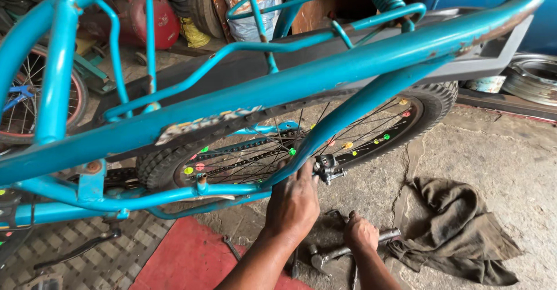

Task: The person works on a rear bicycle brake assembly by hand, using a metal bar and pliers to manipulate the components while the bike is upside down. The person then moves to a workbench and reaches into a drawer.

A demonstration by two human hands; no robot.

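On a stained concrete workshop floor (487, 150), a turquoise bicycle frame (243, 92) fills the view above its rear wheel (290, 145), whose spokes carry coloured beads. Left of centre lies a red mat (185, 261). The left hand (293, 203) reaches up to the axle nut (328, 168) at the wheel's hub, fingers touching the frame beside it. The right hand (360, 233), its grip clamped, holds a metal tool (348, 246) low against the floor. Just right lies a crumpled dark rag (458, 232).
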